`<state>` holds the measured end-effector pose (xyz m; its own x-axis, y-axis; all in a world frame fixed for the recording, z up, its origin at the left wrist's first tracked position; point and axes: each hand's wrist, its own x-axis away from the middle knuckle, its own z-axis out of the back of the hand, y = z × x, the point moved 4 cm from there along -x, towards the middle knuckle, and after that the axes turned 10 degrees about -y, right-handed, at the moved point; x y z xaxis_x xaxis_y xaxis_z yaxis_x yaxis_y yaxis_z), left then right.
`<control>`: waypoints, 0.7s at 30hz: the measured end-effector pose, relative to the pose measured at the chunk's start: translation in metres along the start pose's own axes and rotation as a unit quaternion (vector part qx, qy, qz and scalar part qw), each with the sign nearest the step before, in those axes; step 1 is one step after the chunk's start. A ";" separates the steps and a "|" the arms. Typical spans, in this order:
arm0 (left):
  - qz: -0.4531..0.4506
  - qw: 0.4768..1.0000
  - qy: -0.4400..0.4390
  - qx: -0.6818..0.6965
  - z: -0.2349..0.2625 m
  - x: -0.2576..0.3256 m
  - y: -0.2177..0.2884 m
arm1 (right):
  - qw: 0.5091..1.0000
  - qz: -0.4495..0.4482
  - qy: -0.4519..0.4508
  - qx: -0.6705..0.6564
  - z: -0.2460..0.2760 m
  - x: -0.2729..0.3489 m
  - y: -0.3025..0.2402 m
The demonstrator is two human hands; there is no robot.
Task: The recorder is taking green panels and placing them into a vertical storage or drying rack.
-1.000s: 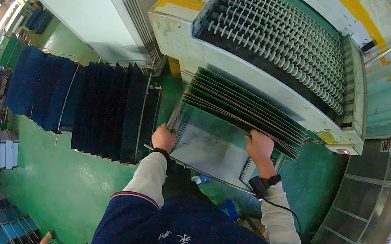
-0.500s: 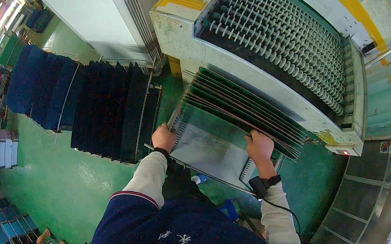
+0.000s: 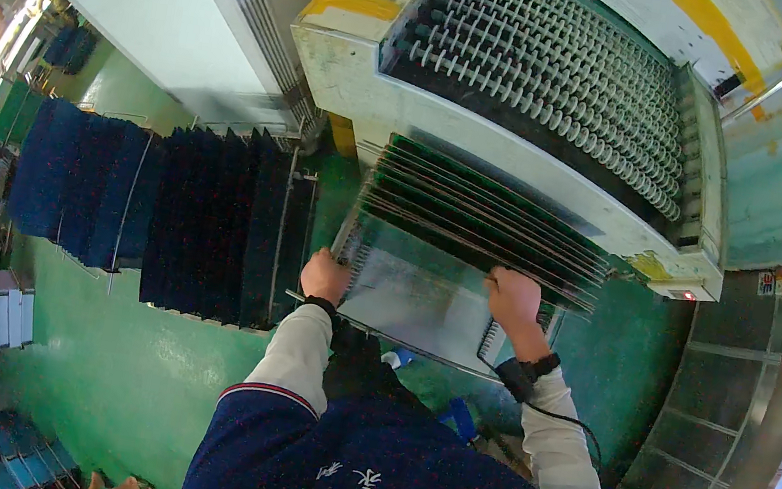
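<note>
Far left there's a row of dark blue panels standing on edge in a wire rack, then a second rack of black panels packed tight just beside it, all on the green floor.

Left hand is curled closed on the left edge of a thin grey sheet, which lies flat-ish at the front of a slotted rack holding a fan of thin dark green boards on edge. Right hand is fisted on the sheet's right edge, right up against the nearest board; the wrist has a black strap with a cord trailing off it.

Behind that rack sits the big machine with its bed of roller conveyor, no boards on it that I can see.

What I'd worry about: the sheet looks thin and bendy, so if the two hands don't move evenly it could flex or twist. It could also scrape the boards beside it, since the slots are so close. That cord might snag a rack corner too.
</note>
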<state>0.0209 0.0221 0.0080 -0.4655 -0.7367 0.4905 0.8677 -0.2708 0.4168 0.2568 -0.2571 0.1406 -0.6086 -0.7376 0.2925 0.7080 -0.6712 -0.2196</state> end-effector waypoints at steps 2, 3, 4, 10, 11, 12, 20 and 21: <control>-0.001 1.000 0.001 0.012 -0.003 -0.002 -0.002 | 1.000 -0.002 0.009 -0.010 0.006 0.010 -0.001; 0.003 1.000 0.006 0.011 -0.001 -0.001 -0.005 | 1.000 -0.003 0.020 -0.019 0.022 0.017 -0.009; 0.006 1.000 0.015 -0.002 0.002 0.001 -0.008 | 0.999 -0.004 0.032 -0.028 0.039 0.025 -0.016; -0.008 0.999 0.027 -0.021 0.001 0.003 0.001 | 0.990 0.014 0.120 -0.065 0.176 0.083 -0.027; 0.010 0.999 0.030 -0.017 0.003 0.003 -0.006 | 0.988 0.007 0.141 -0.067 0.190 0.090 -0.020; 0.016 1.000 0.025 -0.009 0.001 0.003 -0.002 | 0.984 -0.012 0.165 -0.060 0.207 0.103 -0.006; -0.001 1.000 0.020 -0.022 0.000 0.000 0.002 | 0.756 -0.045 0.317 -0.572 0.231 0.140 0.132; -0.001 0.999 0.026 -0.020 0.000 0.001 0.002 | 0.730 -0.033 0.319 -0.604 0.222 0.131 0.136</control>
<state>0.0221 0.0214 0.0091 -0.4590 -0.7672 0.4481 0.8732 -0.2966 0.3866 0.3525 -0.4287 0.3556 -0.9428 -0.3264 -0.0675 0.0708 0.0016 -0.9975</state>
